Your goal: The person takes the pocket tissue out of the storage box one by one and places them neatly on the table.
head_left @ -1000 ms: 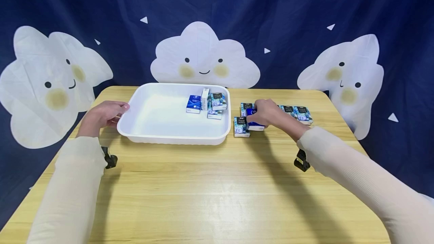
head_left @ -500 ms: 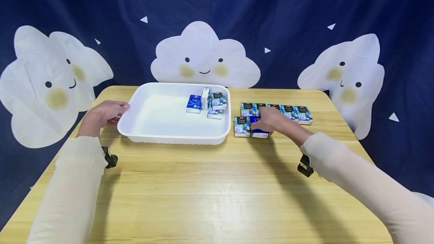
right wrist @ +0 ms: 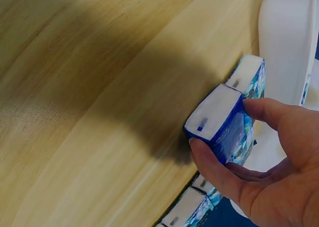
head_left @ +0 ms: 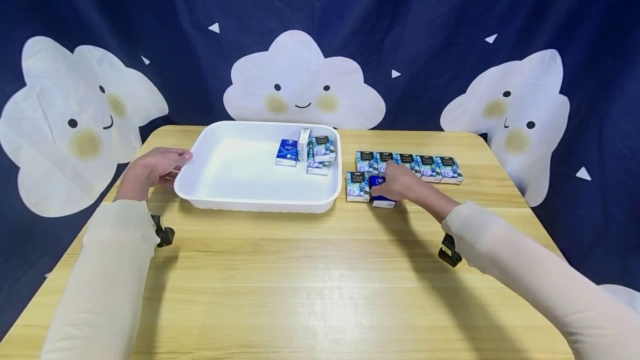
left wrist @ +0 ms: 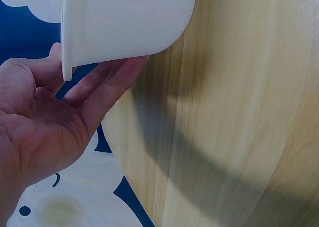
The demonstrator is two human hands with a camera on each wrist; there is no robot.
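In the head view my left hand (head_left: 156, 166) holds the left end of a white plastic tray (head_left: 255, 204). The left wrist view has the thumb at the tray's rim (left wrist: 67, 48) and the fingers beneath it. My right hand (head_left: 400, 181) pinches a dark blue tissue pack (right wrist: 214, 115) between thumb and fingers, right of the tray. Immediately left of that pack lies a floral tissue pack (head_left: 357, 189). Behind, a row of several similar floral packs (head_left: 428, 168) lies side by side, partly covered by the right hand.
At the tray's right end are a blue tissue pack (head_left: 286, 152), a pack on its edge (head_left: 304, 146) and stacked floral packs (head_left: 323, 148). The wooden table (head_left: 300, 282) extends toward me. A dark blue cloud-print curtain (head_left: 425, 10) hangs behind it.
My right hand has brought the blue tissue pack toward me and slightly right, from over the back row to beside the front floral pack. The left hand stays at the tray.
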